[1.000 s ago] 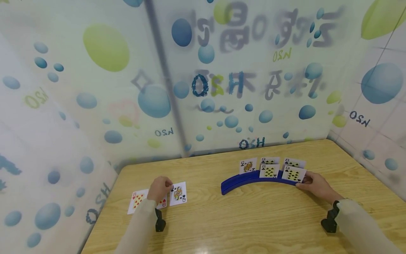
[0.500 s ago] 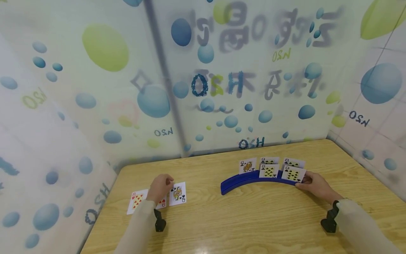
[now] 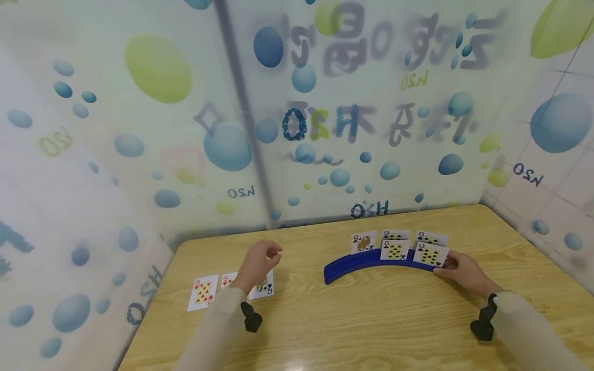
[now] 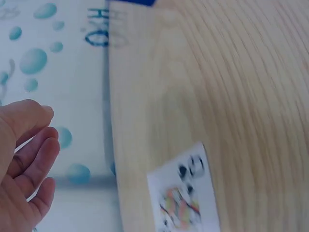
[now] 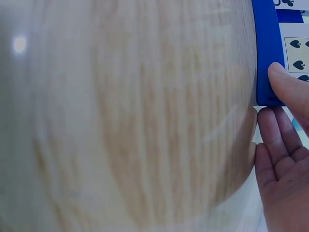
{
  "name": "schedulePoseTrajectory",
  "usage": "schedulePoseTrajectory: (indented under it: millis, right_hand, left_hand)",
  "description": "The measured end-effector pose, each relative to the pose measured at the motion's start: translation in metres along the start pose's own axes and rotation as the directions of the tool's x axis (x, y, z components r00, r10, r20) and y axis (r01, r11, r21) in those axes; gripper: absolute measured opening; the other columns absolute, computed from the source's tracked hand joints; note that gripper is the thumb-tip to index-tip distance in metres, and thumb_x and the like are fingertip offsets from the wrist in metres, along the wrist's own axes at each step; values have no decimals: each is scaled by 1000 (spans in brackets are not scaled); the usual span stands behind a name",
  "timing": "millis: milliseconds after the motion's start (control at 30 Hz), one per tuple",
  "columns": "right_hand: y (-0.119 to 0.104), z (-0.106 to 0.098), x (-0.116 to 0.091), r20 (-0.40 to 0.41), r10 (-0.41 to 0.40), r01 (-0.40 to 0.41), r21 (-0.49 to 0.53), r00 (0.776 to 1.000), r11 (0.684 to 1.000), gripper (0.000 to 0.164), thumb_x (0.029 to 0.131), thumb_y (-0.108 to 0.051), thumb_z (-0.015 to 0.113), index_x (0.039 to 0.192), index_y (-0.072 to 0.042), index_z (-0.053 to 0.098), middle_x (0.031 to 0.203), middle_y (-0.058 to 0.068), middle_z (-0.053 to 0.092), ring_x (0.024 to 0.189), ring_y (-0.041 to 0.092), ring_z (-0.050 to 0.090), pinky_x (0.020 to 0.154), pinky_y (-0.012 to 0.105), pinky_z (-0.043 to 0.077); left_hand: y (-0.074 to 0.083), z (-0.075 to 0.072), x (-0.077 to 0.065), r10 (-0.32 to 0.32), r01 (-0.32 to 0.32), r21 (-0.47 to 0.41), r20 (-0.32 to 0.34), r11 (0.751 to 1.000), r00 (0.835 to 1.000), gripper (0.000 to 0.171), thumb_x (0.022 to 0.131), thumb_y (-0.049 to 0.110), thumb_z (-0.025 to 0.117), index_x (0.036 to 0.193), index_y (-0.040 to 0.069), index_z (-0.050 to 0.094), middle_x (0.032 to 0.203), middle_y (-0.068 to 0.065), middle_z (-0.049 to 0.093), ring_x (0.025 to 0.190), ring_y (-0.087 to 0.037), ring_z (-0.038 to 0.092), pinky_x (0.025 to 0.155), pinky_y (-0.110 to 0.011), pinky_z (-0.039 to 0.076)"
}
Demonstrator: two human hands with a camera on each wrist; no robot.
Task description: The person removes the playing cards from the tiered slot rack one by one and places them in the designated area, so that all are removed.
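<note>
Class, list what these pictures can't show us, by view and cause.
Head: most of the middle red card, hidden by the left hand.
Head: lower parts of the two back-row cards, behind the front cards.
Left wrist: lower end of the blurred face card, cut off by the bottom edge.
Right wrist: right part of the spade card, past the right edge.

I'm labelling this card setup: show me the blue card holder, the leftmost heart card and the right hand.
Blue card holder [image 3: 342, 267], head view: bare stretch of its left part.
Leftmost heart card [image 3: 202, 292], head view: centre of its face.
Right hand [image 3: 466, 273], head view: its middle.
</note>
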State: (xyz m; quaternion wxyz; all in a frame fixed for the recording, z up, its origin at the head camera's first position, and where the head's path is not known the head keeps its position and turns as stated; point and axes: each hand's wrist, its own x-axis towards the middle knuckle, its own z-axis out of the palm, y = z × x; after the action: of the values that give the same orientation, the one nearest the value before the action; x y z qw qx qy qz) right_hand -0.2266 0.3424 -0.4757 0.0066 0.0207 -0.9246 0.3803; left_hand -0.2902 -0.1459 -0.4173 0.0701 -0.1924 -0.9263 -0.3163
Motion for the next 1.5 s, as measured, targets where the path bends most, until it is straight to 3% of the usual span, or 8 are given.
schedulePoseTrajectory:
  millis: [233,467,667,1100,1500]
  right_hand:
    - [0,0,0,1,6,-6,2,1000,1000,59,83,-20,68,118,20,43,95,21,59,85,27,57,68,35,48]
    - [2,1,0,4,-1,1,10,1000,1000,59,83,-20,68,118,20,42,95,20,59,85,27,57,66,32,48]
    - [2,0,1,3,-2,2,8,1000,1000,59,83,-19,69,117,20,42,94,20,59,85,27,56,66,32,48]
    - [1,1,0,0,-5,5,13,1000,1000,59,83,-20,68,119,20,42,95,20,59,85,27,57,66,33,48]
    - [0,1,-2,-3,-24,24,11,1000,1000,57,83,-19,69,117,20,44,93,17,60,82,23,57,65,30,47]
  left_hand:
    - [36,9,10,86,-84,-39,46,996,995,9,85,10,65,95,10,66,88,1,60,79,-13,56,73,-32,48]
    - [58,27,22,141,-134,-68,105,989,984,11,87,8,62,97,9,66,92,-1,61,81,-13,58,73,-28,48]
    - [77,46,32,122,-108,-109,136,988,983,11,88,11,62,98,10,67,92,0,62,81,-12,57,73,-27,48]
    - [117,74,48,44,-33,-217,47,976,998,13,86,16,65,97,9,68,86,3,64,77,-8,58,69,-22,48]
    - [133,88,55,40,-31,-245,33,969,999,9,86,13,64,94,10,68,83,4,63,74,-7,57,65,-20,47]
